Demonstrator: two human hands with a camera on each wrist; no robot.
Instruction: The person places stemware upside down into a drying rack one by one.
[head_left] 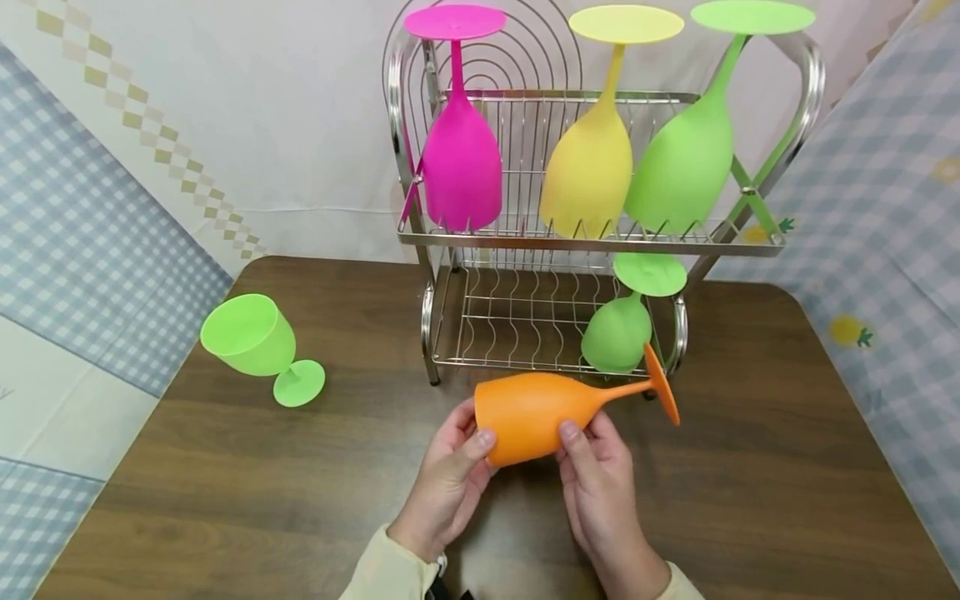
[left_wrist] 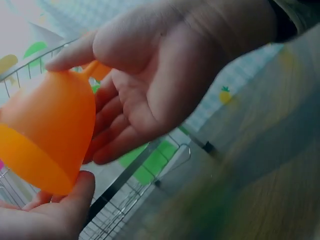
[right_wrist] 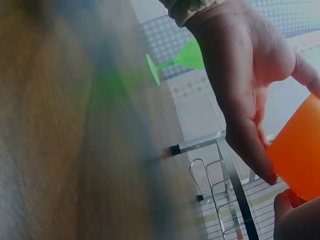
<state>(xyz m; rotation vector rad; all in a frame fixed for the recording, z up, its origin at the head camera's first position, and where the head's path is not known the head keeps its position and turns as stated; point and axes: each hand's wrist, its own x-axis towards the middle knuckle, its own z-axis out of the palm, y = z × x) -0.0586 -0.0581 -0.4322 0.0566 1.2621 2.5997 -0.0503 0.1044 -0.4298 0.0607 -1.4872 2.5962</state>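
An orange plastic goblet (head_left: 528, 417) lies sideways in both hands above the table's front middle, its mouth to the left and its foot to the right. My left hand (head_left: 450, 479) grips the bowl at the rim, thumb on the near side. Where the bowl narrows to the stem, my right hand (head_left: 600, 483) holds it, thumb in front and fingers behind. The left wrist view shows the orange bowl (left_wrist: 55, 125) between both hands; the right wrist view catches only part of the bowl (right_wrist: 300, 150) at its edge.
Behind stands a two-tier metal dish rack (head_left: 555, 244). Upside down on top are a magenta goblet (head_left: 463, 171), a yellow goblet (head_left: 588, 171) and a green goblet (head_left: 682, 171); a smaller green goblet (head_left: 618, 333) occupies the lower tier. Another green goblet (head_left: 258, 342) is on the table's left.
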